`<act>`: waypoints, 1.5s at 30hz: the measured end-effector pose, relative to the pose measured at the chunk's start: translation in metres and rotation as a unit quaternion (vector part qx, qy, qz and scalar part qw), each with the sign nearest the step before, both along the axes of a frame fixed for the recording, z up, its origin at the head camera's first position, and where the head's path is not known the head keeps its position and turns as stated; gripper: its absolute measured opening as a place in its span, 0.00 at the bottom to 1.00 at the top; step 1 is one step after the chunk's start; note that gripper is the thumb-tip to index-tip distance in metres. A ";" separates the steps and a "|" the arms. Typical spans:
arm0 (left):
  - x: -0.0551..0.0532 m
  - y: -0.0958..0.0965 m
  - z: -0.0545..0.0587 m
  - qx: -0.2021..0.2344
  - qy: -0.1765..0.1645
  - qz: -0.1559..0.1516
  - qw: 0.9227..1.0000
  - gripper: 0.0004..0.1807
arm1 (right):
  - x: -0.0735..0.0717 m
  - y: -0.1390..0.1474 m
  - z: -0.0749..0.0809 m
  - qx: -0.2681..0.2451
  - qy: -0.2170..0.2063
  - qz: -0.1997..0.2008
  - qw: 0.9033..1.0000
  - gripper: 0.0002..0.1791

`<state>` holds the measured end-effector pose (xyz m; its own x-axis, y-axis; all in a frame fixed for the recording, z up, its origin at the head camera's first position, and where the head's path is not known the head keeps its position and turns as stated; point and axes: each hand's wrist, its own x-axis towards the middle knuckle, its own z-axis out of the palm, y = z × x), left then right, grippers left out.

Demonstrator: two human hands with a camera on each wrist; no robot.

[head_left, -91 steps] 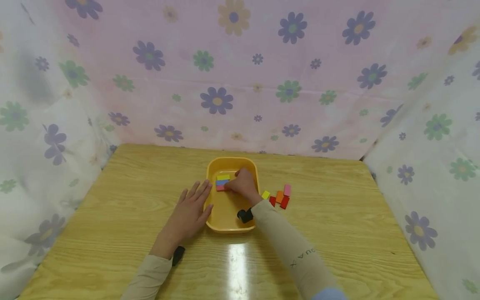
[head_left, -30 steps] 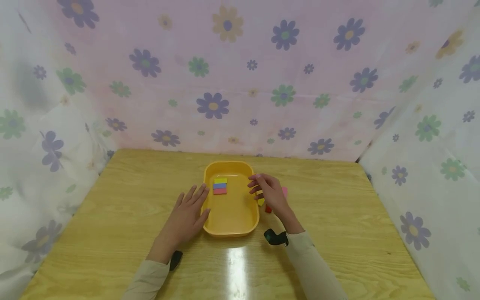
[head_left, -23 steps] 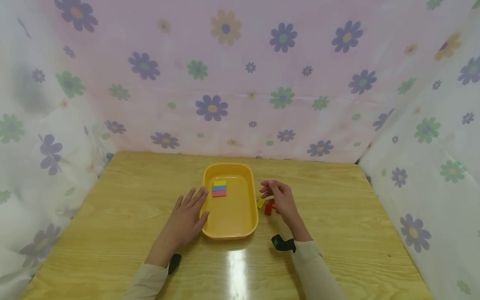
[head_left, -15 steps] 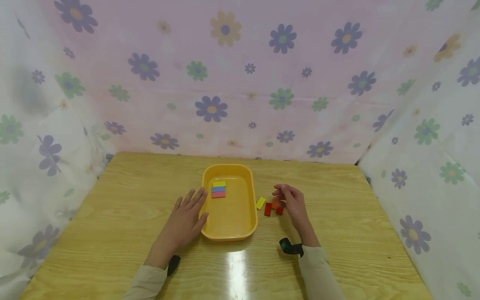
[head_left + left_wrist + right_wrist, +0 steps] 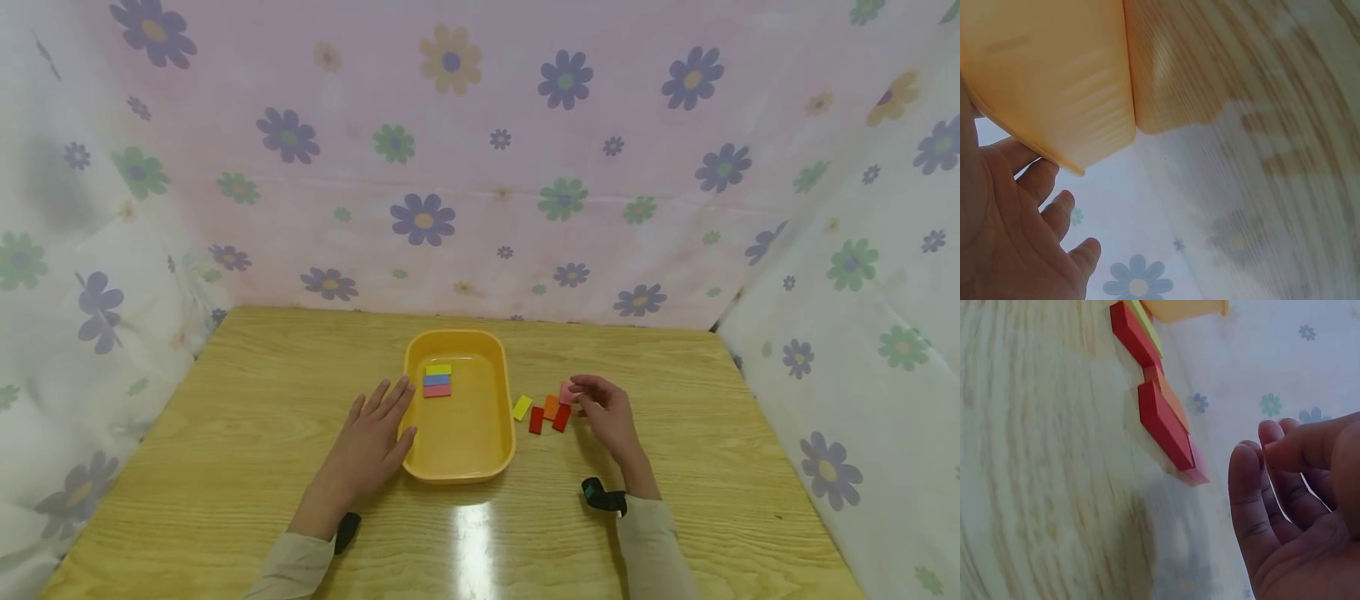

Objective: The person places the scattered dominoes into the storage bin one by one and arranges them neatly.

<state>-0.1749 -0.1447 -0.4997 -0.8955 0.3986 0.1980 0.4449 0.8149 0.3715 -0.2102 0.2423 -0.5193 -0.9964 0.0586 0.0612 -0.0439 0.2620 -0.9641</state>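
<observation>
My left hand [image 5: 371, 437] rests with straight, spread fingers on the left rim of a yellow plastic tray [image 5: 461, 454]; the left wrist view shows its fingertips at the tray's lip [image 5: 1054, 159]. Inside the tray lie yellow [image 5: 438, 369], blue [image 5: 437, 380] and pink [image 5: 437, 391] flat rectangular blocks in a tight row. My right hand [image 5: 615, 425] hovers just right of a loose pink block [image 5: 566, 392], fingers loosely bent and holding nothing. Beside that block are an orange block [image 5: 551, 407], two red blocks [image 5: 561, 418] and a yellow block [image 5: 522, 407].
A wooden table [image 5: 300, 350] carries everything. Flower-patterned cloth [image 5: 480, 167] stands behind it and along both sides. Black wrist cameras sit below the left hand [image 5: 347, 533] and the right hand [image 5: 602, 497].
My right hand has left the tray, where it was at the row of blocks, and moved right past the loose blocks, uncovering them. The left hand stays at the tray's rim.
</observation>
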 end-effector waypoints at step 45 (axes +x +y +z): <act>-0.001 0.000 -0.003 0.011 -0.010 -0.005 1.000 0.33 | -0.034 0.035 -0.001 0.292 0.036 0.193 0.936 0.13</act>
<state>-0.1757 -0.1446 -0.5031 -0.8955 0.4030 0.1886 0.4449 0.8023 0.3979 -0.2442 0.2775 -0.5198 -0.9286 -0.3691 0.0379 -0.3026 0.6942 -0.6531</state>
